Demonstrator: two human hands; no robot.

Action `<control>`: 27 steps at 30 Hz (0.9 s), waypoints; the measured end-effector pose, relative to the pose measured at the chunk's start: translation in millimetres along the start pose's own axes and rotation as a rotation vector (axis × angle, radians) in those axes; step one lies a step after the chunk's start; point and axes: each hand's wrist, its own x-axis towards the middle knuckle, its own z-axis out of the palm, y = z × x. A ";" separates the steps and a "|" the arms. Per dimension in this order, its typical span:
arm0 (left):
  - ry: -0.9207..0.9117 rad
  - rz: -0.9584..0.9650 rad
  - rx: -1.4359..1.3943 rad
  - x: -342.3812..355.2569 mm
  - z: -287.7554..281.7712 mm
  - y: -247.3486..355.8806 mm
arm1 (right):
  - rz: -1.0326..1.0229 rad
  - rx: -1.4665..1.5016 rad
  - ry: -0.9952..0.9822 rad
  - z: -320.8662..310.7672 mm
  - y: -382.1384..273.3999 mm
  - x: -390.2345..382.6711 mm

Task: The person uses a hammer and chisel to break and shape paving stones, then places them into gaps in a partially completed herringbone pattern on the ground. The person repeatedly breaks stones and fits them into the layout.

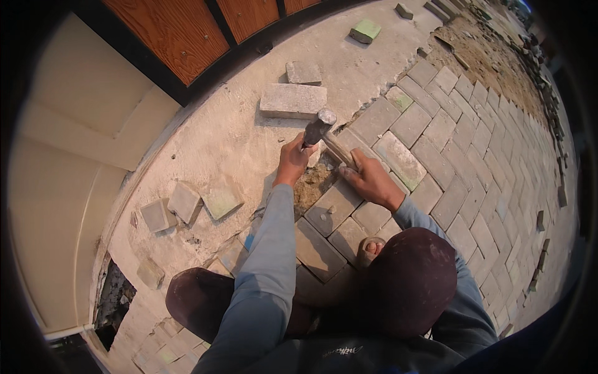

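Observation:
My right hand (372,179) is wrapped round the wooden handle of a hammer (339,149). The hammer's dark, heavy head points up and left, over a gap in the paving. My left hand (292,161) is closed right at the lower end of the hammer head; whatever its fingers grip is hidden there. A pale chunk (316,154) shows beside those fingers. Below both hands, brown sandy soil (313,187) fills the gap, bordered by grey paving blocks (319,248). A small stone lies on one of the blocks.
A whole block (293,100) and a shorter piece (303,73) lie on the concrete strip ahead. Several cut pieces (185,201) sit at left. A green-tinted piece (365,31) lies farther off. Laid pavers (461,159) spread right, and a wood-panelled door (168,37) stands upper left.

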 end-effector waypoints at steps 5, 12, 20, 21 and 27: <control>0.011 -0.007 0.079 2.2 -8.4 4.9 | -0.178 0.349 0.344 -68.1 -79.9 7.5; 0.022 -0.008 0.038 -1.2 -4.9 -0.1 | -0.889 0.627 0.738 -100.9 -116.8 33.2; 0.011 -0.014 0.107 1.8 1.7 -4.2 | -0.033 -0.008 -0.027 -4.2 -16.3 -10.8; 0.041 -0.037 0.007 4.6 -3.1 -4.7 | -0.042 0.039 0.005 -15.0 -42.0 -6.7; 0.036 0.025 0.054 1.4 -6.3 -4.6 | -0.626 0.700 0.566 -91.6 -125.3 25.9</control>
